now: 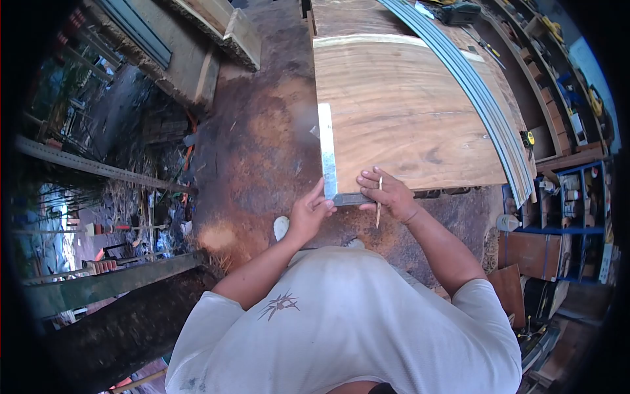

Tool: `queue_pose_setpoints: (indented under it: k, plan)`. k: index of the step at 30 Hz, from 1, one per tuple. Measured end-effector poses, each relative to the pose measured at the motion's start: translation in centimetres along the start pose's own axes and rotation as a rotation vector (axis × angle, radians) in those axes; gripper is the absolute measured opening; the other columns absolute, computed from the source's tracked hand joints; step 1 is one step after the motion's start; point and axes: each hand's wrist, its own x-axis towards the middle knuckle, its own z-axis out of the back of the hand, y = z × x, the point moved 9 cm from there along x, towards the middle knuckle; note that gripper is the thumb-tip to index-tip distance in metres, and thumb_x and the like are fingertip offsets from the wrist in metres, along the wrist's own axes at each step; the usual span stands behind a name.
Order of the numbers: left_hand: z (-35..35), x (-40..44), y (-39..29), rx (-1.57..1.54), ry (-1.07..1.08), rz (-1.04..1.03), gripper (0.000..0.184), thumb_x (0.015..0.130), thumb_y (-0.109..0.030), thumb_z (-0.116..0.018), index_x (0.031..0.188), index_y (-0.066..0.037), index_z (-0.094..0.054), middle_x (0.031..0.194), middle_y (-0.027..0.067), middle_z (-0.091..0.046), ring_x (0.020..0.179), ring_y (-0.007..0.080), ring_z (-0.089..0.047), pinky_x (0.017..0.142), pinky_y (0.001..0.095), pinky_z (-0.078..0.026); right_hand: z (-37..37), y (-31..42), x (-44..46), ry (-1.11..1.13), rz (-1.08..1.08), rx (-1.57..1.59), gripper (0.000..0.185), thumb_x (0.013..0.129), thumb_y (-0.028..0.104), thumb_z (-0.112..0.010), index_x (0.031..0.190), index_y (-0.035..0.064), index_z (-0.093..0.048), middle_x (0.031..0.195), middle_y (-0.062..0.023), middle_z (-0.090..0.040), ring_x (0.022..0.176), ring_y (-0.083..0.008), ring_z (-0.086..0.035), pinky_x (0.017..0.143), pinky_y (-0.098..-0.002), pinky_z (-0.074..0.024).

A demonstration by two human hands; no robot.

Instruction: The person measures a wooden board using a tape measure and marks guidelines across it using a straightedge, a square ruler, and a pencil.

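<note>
A try square [327, 148] lies at the near left corner of a plywood board [407, 118]. Its silver blade runs along the board's left edge, and its dark stock sits against the near edge. The fingers and thumb of my left hand [311, 215] pinch the square at its corner. My right hand [392, 197] rests at the board's near edge, by the other end of the stock, with some fingertips on the wood. Between its fingers is a pencil [378, 213], pointing toward my body.
Long grey-blue metal strips [459, 79] lie bowed over the board's right side. A yellow tape measure [527, 138] is beside them. Blue shelving [571, 197] with small items stands at right. Thick wooden slabs [197, 59] are at the upper left, above the stained floor [262, 131].
</note>
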Motion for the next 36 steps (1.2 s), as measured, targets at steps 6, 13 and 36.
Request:
queue_pose_setpoints:
  k: [6, 13, 36]
  plan:
    - [0.1, 0.1, 0.2, 0.022, 0.022, 0.002, 0.064, 0.094, -0.002, -0.057, 0.149, 0.001, -0.025, 0.103, 0.013, -0.066, 0.087, 0.0164, -0.065, 0.075, 0.0277, -0.056, 0.2, 0.0, 0.1, 0.004, -0.013, -0.003, 0.036, 0.073, 0.031, -0.079, 0.095, 0.0058, -0.068, 0.121, -0.0061, -0.065, 0.122, -0.0242, -0.056, 0.108, -0.0436, -0.0417]
    - [1.7, 0.9, -0.4, 0.045, 0.017, -0.039, 0.053, 0.093, -0.004, -0.058, 0.143, -0.002, -0.042, 0.093, 0.0073, -0.066, 0.077, 0.0122, -0.062, 0.073, 0.0256, -0.053, 0.2, 0.0, 0.1, 0.005, -0.029, 0.004, 0.036, 0.074, 0.033, -0.078, 0.095, 0.0057, -0.069, 0.12, -0.0059, -0.065, 0.121, -0.0245, -0.057, 0.108, -0.0437, -0.042]
    - [-3.7, -0.6, -7.1, 1.239, 0.02, -0.803, 0.063, 0.07, -0.034, -0.081, 0.123, -0.007, -0.061, 0.137, 0.0163, -0.051, 0.133, 0.0334, -0.042, 0.107, 0.0503, -0.031, 0.2, -1.0, -1.2, -0.075, -0.08, 0.11, 0.05, 0.076, 0.037, -0.076, 0.112, 0.0047, -0.064, 0.12, -0.0129, -0.064, 0.12, -0.0312, -0.056, 0.106, -0.0421, -0.0418]
